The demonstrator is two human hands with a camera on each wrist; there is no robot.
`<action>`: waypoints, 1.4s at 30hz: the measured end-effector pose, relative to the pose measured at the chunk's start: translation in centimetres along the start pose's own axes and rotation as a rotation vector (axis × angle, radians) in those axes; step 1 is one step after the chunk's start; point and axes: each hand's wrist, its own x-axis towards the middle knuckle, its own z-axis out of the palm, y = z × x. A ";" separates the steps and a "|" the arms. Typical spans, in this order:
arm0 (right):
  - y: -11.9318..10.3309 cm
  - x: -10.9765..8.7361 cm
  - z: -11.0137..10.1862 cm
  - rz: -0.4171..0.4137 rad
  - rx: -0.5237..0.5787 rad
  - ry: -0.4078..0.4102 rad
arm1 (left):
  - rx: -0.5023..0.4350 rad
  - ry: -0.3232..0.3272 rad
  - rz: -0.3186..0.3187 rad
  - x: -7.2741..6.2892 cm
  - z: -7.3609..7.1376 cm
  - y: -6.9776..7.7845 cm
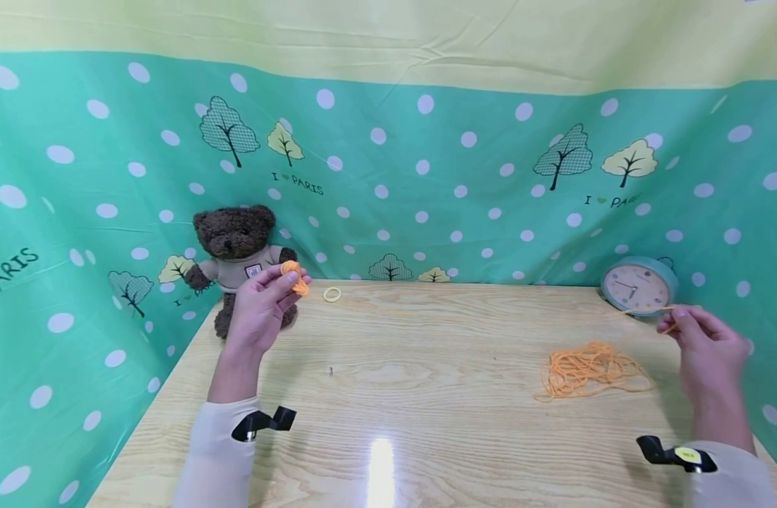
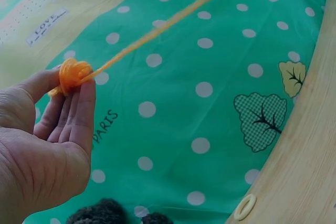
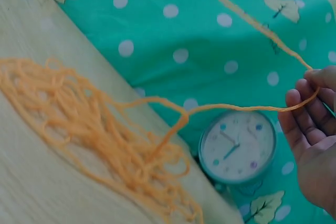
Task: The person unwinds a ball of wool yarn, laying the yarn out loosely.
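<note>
My left hand [image 1: 259, 307], raised at the left in front of the teddy bear, pinches a small wound ball of orange yarn [image 2: 75, 74] between thumb and fingertips. From that ball a strand [image 2: 173, 20] runs off taut, up and to the right in the left wrist view. Far to the right, my right hand [image 1: 708, 346] pinches the yarn strand [image 3: 252, 22] between thumb and fingers, with the strand bending round the fingertips. Another length of it leads from these fingers down to a loose heap of orange yarn [image 1: 591, 370] on the table, left of the right hand.
A brown teddy bear [image 1: 236, 236] in a grey top sits at the table's back left. Beside it lies a pale yellow ring [image 1: 332, 295]. A round teal clock [image 1: 639, 284] stands at the back right. Behind the wooden table [image 1: 426, 395] hangs a green dotted curtain [image 1: 401, 212].
</note>
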 end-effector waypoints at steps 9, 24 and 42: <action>1.8 0.1 -2.8 0.151 -0.028 0.094 | -0.040 0.011 0.030 -0.2 -0.7 0.5; 3.3 0.5 -5.3 0.225 -0.239 0.163 | -0.064 0.033 0.072 -0.2 -1.3 1.2; 4.1 0.9 -4.7 0.320 -0.583 0.078 | 0.057 -0.048 0.017 -0.1 -0.1 -0.2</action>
